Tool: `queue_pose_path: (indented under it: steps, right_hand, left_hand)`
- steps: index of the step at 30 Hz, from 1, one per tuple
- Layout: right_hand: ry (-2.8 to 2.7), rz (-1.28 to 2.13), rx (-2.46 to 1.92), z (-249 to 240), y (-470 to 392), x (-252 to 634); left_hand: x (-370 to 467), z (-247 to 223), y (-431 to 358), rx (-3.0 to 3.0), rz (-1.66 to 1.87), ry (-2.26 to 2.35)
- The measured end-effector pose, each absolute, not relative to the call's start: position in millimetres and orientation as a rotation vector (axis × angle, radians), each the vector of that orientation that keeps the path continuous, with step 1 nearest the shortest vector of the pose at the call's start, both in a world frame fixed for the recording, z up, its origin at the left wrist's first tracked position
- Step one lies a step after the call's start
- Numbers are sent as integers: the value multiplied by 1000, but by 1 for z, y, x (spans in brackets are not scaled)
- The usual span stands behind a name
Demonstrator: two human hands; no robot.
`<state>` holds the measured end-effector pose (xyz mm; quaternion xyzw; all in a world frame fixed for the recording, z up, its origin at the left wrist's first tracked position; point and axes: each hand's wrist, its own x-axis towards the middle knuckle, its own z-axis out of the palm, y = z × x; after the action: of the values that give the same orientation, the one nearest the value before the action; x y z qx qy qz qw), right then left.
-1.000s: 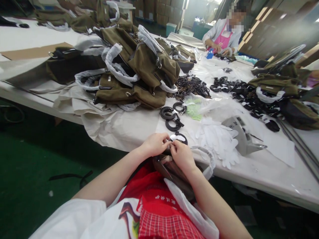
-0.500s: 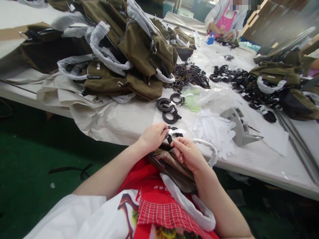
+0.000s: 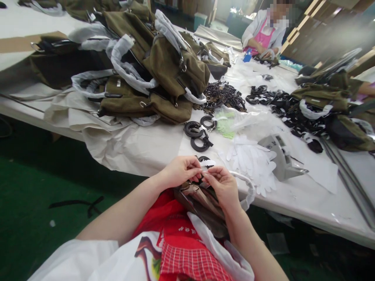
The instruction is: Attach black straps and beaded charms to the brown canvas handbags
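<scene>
My left hand and my right hand meet fingertip to fingertip, both closed in a pinch. Between them shows a bit of white strip, scalloped at its edge, which wraps a coiled black strap. The fingers hide most of this coil. Below the hands an unzipped olive handbag rests on my lap against the red apron. Its handles are wrapped in white covering. Just beyond, several coiled black straps with white bands lie on the table.
Olive bags are heaped at the left of the table. White scalloped strips and a grey tape dispenser lie to the right, green strips nearer the middle. Chains lie behind. A co-worker in a pink apron works at the far end.
My hands have come together, fingertips now meeting at the white strip. They cover more of the coiled strap than before. The view has tilted slightly, and the co-worker's hands stay at the far bag.
</scene>
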<state>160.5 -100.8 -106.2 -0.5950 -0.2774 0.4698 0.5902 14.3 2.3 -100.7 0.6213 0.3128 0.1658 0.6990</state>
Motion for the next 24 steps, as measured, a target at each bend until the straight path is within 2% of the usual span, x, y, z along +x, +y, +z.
queue_pose_path:
  steps: [3,9,24]
  right_hand:
    - [-518,1071,-1355,-105,-102,163]
    - [-259,1273,-1264,-107,-103,164]
    - [-443,1089,-1380,-106,-106,158]
  left_hand:
    - [11,-94,-4,1500,314,687]
    - [14,-89,-20,1588,339,742]
    - [17,-76,-25,1909,337,827]
